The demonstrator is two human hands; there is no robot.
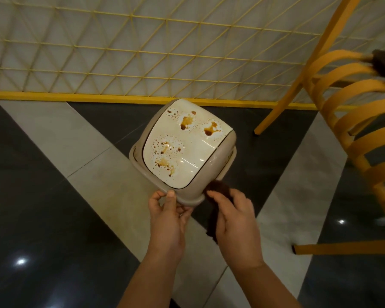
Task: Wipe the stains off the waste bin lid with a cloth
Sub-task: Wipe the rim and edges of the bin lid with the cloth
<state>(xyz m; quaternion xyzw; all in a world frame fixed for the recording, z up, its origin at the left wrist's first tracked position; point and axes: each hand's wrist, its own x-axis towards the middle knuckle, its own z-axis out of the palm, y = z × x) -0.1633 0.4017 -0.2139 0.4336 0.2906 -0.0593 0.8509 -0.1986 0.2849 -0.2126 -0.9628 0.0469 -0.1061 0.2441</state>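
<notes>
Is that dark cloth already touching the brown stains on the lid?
Apart. The head view shows the cloth, held in the right hand, at the bin's near corner, with clean white lid between it and the nearest stains.

Both bare forearms reach up from the 6 o'clock edge toward the centre. The left hand [168,213] grips the waste bin's near rim [188,200], thumb on top, fingers curled beneath. At its 3 o'clock, the right hand [232,215] pinches a dark brown cloth [218,192] with curled fingers.
</notes>
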